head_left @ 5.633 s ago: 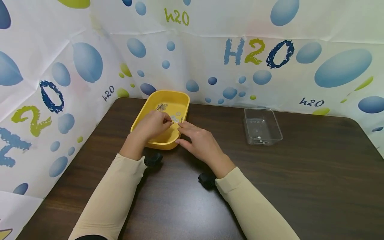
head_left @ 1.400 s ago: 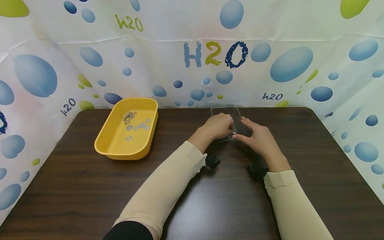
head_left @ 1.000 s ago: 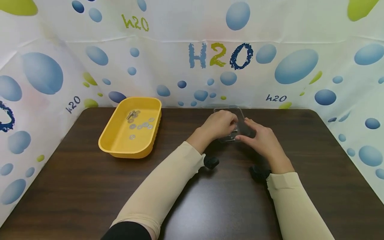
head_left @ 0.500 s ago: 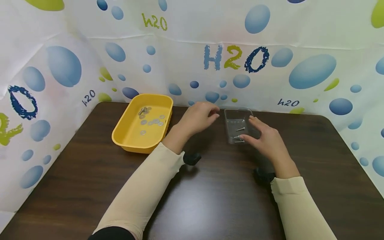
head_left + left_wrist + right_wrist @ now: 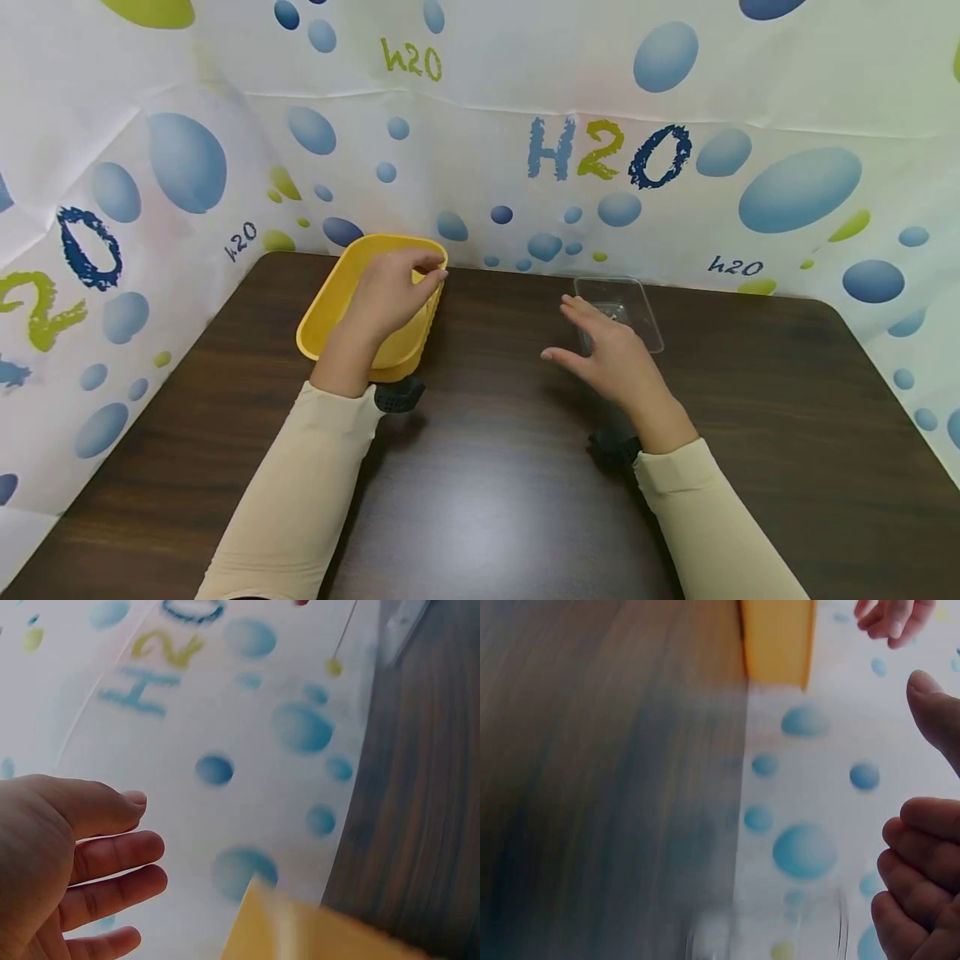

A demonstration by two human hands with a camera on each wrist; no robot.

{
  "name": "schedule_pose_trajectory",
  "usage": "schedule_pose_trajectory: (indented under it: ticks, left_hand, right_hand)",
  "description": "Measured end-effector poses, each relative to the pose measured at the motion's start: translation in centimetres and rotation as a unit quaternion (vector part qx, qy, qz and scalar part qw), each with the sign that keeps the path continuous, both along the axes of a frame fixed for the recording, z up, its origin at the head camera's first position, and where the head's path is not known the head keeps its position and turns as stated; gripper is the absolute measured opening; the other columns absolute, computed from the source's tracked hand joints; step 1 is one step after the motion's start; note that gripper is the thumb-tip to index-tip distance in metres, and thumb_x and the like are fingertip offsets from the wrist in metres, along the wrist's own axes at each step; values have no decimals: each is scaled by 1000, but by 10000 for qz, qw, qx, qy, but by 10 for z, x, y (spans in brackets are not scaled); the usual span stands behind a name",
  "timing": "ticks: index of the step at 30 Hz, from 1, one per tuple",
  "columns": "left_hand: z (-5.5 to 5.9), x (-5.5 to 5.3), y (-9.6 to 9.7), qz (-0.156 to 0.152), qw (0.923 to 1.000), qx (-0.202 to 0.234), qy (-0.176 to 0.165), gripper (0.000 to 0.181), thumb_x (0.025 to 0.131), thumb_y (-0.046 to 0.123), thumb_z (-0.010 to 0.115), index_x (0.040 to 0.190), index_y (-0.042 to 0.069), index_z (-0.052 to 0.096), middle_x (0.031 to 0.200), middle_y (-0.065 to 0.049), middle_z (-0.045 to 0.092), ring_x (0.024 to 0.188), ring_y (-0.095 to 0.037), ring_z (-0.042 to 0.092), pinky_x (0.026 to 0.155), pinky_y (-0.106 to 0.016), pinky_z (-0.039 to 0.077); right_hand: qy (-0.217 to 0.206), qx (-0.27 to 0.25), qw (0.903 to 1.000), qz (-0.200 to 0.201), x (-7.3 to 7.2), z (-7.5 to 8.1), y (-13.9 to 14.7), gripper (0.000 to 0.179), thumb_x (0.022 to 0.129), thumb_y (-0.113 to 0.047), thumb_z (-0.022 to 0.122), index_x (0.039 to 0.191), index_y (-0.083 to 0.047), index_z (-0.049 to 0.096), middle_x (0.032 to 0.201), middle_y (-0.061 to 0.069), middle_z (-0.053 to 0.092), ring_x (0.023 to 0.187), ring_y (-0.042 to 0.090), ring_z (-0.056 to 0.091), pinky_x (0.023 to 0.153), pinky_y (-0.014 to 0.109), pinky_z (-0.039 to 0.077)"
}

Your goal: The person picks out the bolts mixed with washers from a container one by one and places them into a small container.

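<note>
My left hand [image 5: 390, 292] is over the yellow tray [image 5: 321, 323], its fingers loosely bent with nothing between them. The left wrist view shows the same hand's fingers [image 5: 112, 898] apart and bare, beside the blurred tray corner [image 5: 300, 930]. Behind my wrist and hand, the washers and screws in the tray are hidden. My right hand [image 5: 615, 358] hovers in front of the clear plastic box [image 5: 651, 329], thumb and fingers spread, holding nothing. It covers most of the box's inside; a bit of shiny metal [image 5: 613, 317] shows past the fingers.
Both containers stand on a dark wood table [image 5: 487, 467], near its back edge. A white sheet [image 5: 480, 142] printed with blue drops hangs close behind and along the left side. Between tray and box is a stretch of bare tabletop.
From tray to box my left hand went, and a third screw shows there half a second ago. Since then it has swung left over the tray; my right hand has drifted left from the box's side.
</note>
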State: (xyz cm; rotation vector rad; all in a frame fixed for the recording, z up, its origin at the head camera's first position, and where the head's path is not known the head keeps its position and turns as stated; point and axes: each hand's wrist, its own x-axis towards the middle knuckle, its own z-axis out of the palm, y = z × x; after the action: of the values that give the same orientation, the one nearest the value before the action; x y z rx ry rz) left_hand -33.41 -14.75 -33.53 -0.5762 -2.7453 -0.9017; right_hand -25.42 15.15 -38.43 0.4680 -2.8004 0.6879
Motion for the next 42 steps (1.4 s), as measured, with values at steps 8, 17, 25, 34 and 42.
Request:
schedule_pose_trajectory:
  ticks: [8, 17, 25, 34, 42]
  left_hand:
    - [-5, -4, -46, 534, 9986, -28, -5, 32, 96, 26, 64, 123, 8, 68, 114, -10, 71, 107, -29, 63, 93, -47, 50]
    - [-13, -15, -69, 847, 9895, -592, -1013, 47, 96, 28, 63, 136, 6, 56, 133, -16, 60, 122, -33, 54, 103, -53, 44]
    - [-17, -30, -60, 757, 9767, -1657, -1131, 50, 95, 26, 63, 136, 1, 52, 128, -17, 60, 109, -33, 57, 98, -52, 47]
    - [-10, -40, -53, 502, 9536, -2638, -1359, 43, 94, 25, 65, 128, 0, 56, 106, -14, 60, 91, -29, 57, 86, -45, 49]
    - [13, -44, -50, 41, 9439, -2650, -1969, 55, 95, 26, 63, 140, -2, 47, 117, -17, 62, 100, -29, 59, 96, -46, 49]
  right_hand:
    - [-103, -180, 9984, 519, -10, -4, -58, 75, 86, -50, 71, 146, -11, 48, 155, 4, 42, 141, 25, 42, 110, 49, 39]
    - [-121, -238, 9943, 1037, -21, -5, -129, 74, 86, -52, 70, 145, -12, 50, 153, 2, 45, 142, 21, 41, 112, 44, 39]
    - [-197, -235, 9972, 675, -23, -9, -150, 75, 87, -54, 69, 145, -10, 50, 152, 4, 45, 143, 20, 39, 112, 42, 39]
    - [-350, -198, 9964, 752, -20, -13, -155, 76, 88, -59, 64, 145, -12, 49, 155, 4, 41, 145, 20, 36, 113, 43, 38]
    - [-300, -202, 9963, 781, -18, -14, -155, 74, 90, -60, 60, 143, -8, 52, 155, 4, 41, 144, 19, 36, 112, 40, 39]
